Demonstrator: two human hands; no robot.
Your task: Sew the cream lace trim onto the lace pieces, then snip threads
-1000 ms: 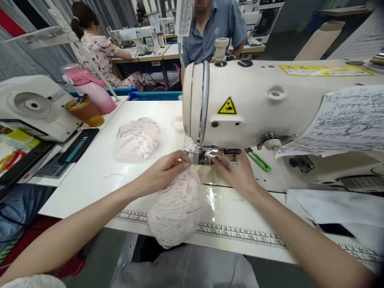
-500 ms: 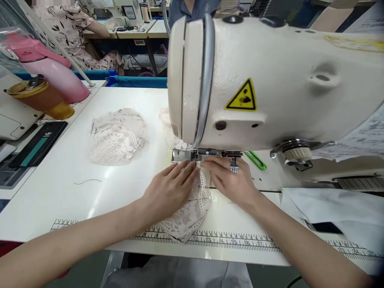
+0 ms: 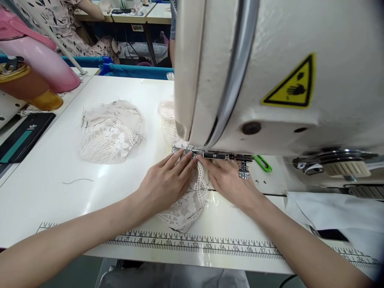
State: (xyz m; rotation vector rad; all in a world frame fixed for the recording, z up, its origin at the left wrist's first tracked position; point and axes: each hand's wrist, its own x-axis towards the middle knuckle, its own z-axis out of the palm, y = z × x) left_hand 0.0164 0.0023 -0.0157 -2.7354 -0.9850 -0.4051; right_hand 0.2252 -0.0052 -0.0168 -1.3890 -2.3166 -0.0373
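A white lace piece (image 3: 186, 212) lies under the presser foot (image 3: 210, 155) of a sewing machine (image 3: 282, 132), its near end curving towards the table's front edge. My left hand (image 3: 168, 178) rests flat on the lace, fingers stretched up to the foot. To the right of the foot is my right hand (image 3: 229, 180), its index fingertip touching the lace edge and its thumb apart from it. The metal guide partly covers the right hand's other fingers. Behind the foot more lace (image 3: 168, 116) shows, partly hidden by the machine head.
Another lace piece (image 3: 112, 132) with loose threads lies left, near a single dark thread (image 3: 78, 181). A pink bottle (image 3: 45, 56), brown cup (image 3: 30, 86) and black phone-like case (image 3: 24, 136) stand or lie farther left. Green snips (image 3: 262, 163) and white cloth (image 3: 333, 216) lie right. A person sits behind.
The camera view has moved closer to the machine head, which now fills more of the picture. Both hands stay beside the presser foot; the lace's near end has drawn slightly towards it.
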